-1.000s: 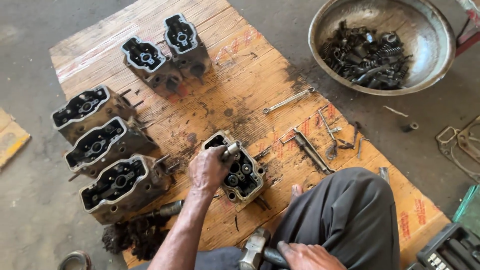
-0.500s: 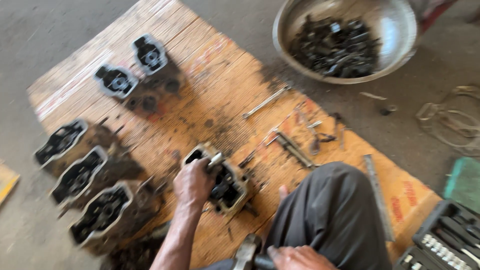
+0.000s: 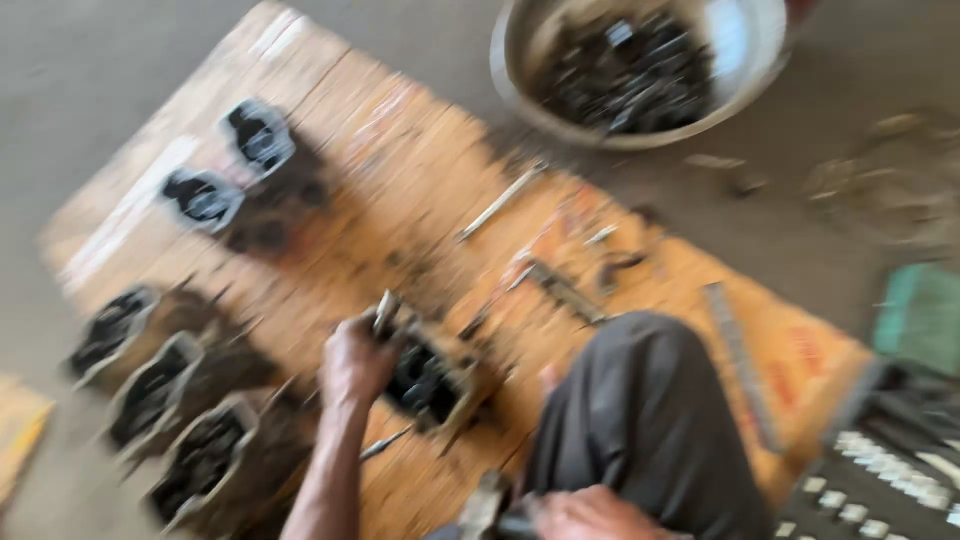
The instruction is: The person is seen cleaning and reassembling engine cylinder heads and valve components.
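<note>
Dark, greasy metal engine part with a black hollow middle (image 3: 428, 378), lying on the worn wooden board (image 3: 400, 190), directly under and just right of the left hand (image 3: 355, 362). Left hand clenched over the near-left edge of this part, fingers wrapped on it, with a short silvery metal stub (image 3: 383, 312) standing up just above the knuckles. Exact shape of the part hard to make out, because of heavy blur over the whole view.

Right hand (image 3: 590, 515) low at the bottom edge, partly cut off, closed around a dark handle with a grey metal head (image 3: 487, 505), probably a hammer; hard to tell for sure. Between both hands, a bent knee in dark grey trousers (image 3: 650, 420), hiding part of the board.

Left of the gripped part, three similar dark engine parts in a row (image 3: 170, 410), close to each other. Farther up and left, two smaller black-topped parts (image 3: 230, 170) side by side. Up and right of the grip, a long silvery wrench (image 3: 500, 202) and several small dark metal pieces (image 3: 570, 280) scattered on the wood, all blurred.

Far up and right, a large round metal bowl (image 3: 740, 90), cut off by the top edge, filled with a heap of dark small metal parts (image 3: 625, 70). At the lower right corner, an open black case with rows of pale sockets (image 3: 880, 470), partly out of view, and beside it a green box (image 3: 920, 315).
</note>
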